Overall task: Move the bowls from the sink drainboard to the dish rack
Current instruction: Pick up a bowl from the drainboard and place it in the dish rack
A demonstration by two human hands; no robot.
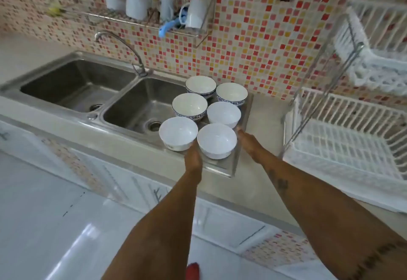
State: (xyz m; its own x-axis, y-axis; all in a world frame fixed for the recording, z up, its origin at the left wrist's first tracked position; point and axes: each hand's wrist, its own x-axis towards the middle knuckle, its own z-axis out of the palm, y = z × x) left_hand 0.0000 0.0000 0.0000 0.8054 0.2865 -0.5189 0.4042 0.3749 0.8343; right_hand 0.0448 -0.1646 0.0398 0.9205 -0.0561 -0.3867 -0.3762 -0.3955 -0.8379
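Note:
Several white bowls stand upright on the steel drainboard [222,166] to the right of the sink; the back ones have blue patterned rims. The nearest bowl [217,140] sits at the front right. My left hand [193,156] lies against its left side, with the fingertips hidden between it and the front left bowl [178,133]. My right hand [247,142] reaches along its right side with fingers stretched out, close to the rim. The white dish rack [343,147] stands on the counter at the right, with its lower tier bare.
A double steel sink [141,103] with a curved tap [123,46] lies left of the bowls. A wall rail [141,20] holds white cups and a blue utensil. The rack's upper tier [374,59] hangs above the lower one on a metal frame.

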